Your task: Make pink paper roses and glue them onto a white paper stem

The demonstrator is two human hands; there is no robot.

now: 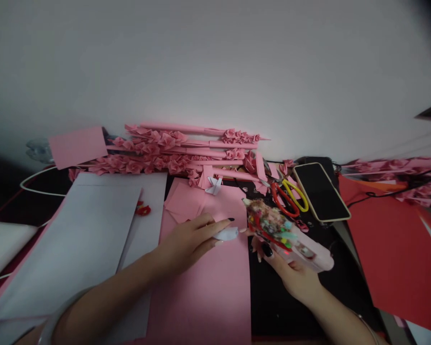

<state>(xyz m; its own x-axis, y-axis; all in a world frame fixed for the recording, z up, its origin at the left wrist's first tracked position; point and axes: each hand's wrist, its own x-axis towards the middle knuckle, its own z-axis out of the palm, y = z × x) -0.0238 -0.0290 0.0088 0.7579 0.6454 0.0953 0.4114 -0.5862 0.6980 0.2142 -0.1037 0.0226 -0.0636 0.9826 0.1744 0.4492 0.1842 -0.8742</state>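
My left hand pinches a small folded white paper piece over a long pink sheet. Just right of it, my right hand is wrapped round a white glue gun covered with colourful decorations. The gun's tip points up and left, above the white piece. A small white folded paper shape lies near the top of the pink sheet, beside some pink paper squares.
Pink paper flower stems line the wall. Scissors with red and yellow handles lie beside a phone. White sheets cover the left, red sheets the right. A white cable loops at far left.
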